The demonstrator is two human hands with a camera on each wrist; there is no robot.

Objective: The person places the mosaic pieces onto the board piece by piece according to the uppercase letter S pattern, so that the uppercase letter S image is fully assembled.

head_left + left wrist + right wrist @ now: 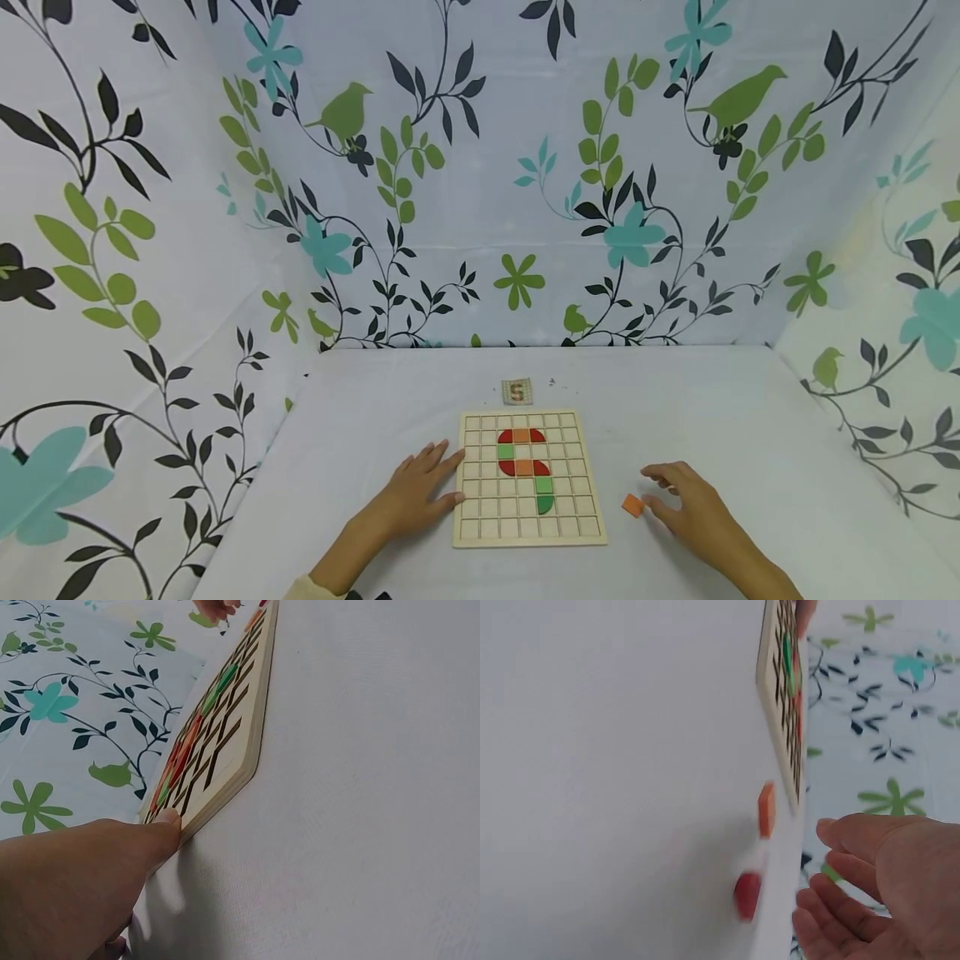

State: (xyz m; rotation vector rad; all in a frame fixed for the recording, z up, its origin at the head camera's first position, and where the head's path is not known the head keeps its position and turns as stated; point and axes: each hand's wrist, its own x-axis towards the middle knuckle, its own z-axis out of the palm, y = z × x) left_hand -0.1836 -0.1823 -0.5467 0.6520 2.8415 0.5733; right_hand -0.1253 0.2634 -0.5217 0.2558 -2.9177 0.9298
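Note:
A square wooden grid board (480, 529) lies on the white cloth. Red, orange and green tiles (524, 468) form a hooked line across its cells. At the board's left edge, my left hand (418, 493) has its fingers spread, thumb and fingertips touching the rim. In the left wrist view the thumb (166, 825) presses the board's edge near a corner. My right hand (693, 512) hovers right of the board, fingers loosely bent and holding nothing. Close by its thumb lies an orange square tile (633, 505). The right wrist view also shows a red tile (748, 895) near that hand.
A small square card (517, 392) marked with an S-like figure lies just behind the board. Patterned cloth (480, 192) with leaves and birds hangs as a wall behind and at both sides. White cloth (360, 400) covers the table.

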